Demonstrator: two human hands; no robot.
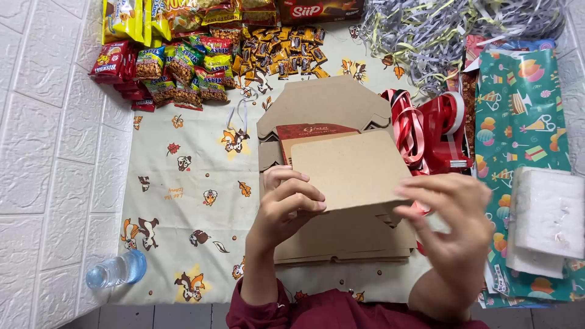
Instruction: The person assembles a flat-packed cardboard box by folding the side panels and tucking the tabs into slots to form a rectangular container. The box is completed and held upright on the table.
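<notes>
Your left hand (291, 204) pinches the near left edge of a flat cardboard box (347, 169), holding it above the stack (341, 244) so it comes free of the rest. Your right hand (454, 225) is blurred, but seems to grip the box's right edge. Just beyond it sit a red tape dispenser (448, 131) and ribbon (409, 131), close by. Farther off lie snack packets (183, 67) and shredded paper (439, 27).
</notes>
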